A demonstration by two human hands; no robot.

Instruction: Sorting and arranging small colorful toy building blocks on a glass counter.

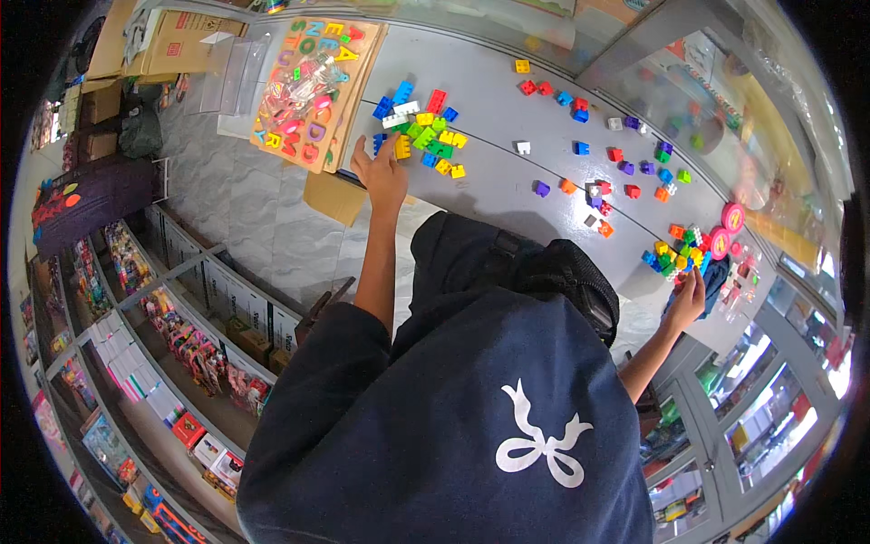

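My left hand (384, 173) is over the near edge of the grey table, fingers apart, at a group of plastic building bricks. Its fingertips are beside a yellow brick (403, 147) and a dark blue brick (379, 143); whether they touch is unclear. White bricks (402, 114), a red brick (437, 101) and green bricks (424, 137) lie around there. Far to the right, my right hand (686, 302) reaches the edge of a heap of small mixed-colour bricks (669, 258). Its thumb and fingers are close together, and I cannot tell whether they pinch a brick.
Loose small bricks, such as a purple brick (542, 188) and a white brick (523, 147), dot the grey table (469, 68). A wooden letter board (367, 81) bears plastic-wrapped items at left. Pink round lids (720, 243) stand beside the heap. Stocked shelves (183, 272) are behind me.
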